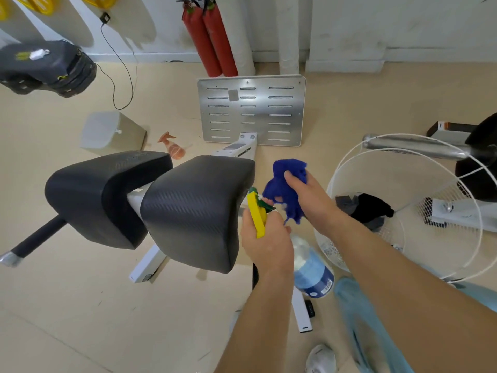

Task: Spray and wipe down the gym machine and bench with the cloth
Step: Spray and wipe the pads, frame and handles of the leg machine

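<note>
My left hand (266, 243) grips a spray bottle (312, 270) by its yellow and green trigger head (256, 211); the clear bottle with a blue label hangs below my wrist. Just right of it, my right hand (309, 195) holds a bunched dark blue cloth (287, 181), with the nozzle pointing at the cloth from close by. Left of both hands are the gym machine's two black pads (188, 211) on a white frame (145, 267). A perforated metal footplate (252, 109) stands behind them.
An orange spray bottle (173, 146) lies on the beige floor beyond the pads, beside a pale bin (113, 133). A white wire fan guard (403, 205) lies to the right. Two red extinguishers (209, 39) lean on the far wall. A black bag (45, 68) hangs at upper left.
</note>
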Demonstrator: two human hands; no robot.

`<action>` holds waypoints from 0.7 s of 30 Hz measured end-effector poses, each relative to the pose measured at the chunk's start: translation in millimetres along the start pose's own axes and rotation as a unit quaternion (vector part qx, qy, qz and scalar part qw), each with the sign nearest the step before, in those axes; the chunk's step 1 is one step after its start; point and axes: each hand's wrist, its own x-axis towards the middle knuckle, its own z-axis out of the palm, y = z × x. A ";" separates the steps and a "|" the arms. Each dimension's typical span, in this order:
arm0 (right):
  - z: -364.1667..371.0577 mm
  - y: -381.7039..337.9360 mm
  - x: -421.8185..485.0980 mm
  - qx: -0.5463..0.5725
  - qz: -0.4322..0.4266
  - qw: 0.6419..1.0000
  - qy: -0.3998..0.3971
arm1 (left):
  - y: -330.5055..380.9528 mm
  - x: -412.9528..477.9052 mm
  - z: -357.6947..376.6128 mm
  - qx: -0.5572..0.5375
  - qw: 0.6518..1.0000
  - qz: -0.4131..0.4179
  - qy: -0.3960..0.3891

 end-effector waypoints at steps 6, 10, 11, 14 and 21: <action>70.7 -11.0 31.0 0.139 0.107 0.984 -0.007 | 82.5 4.4 -38.5 0.111 0.973 0.094 -0.180; 98.9 2.5 52.7 0.118 0.124 0.985 0.021 | 127.7 19.6 -57.6 0.211 0.935 0.162 -0.234; 97.7 11.1 60.7 0.102 0.125 0.986 0.041 | 135.9 26.1 -62.3 0.219 0.931 0.167 -0.239; 95.9 9.9 28.5 0.007 0.104 0.993 0.060 | 154.0 45.2 -73.7 0.209 0.941 0.146 -0.223; 106.2 12.6 31.4 0.039 0.142 0.978 0.146 | 179.0 72.1 -87.6 0.222 0.940 0.144 -0.215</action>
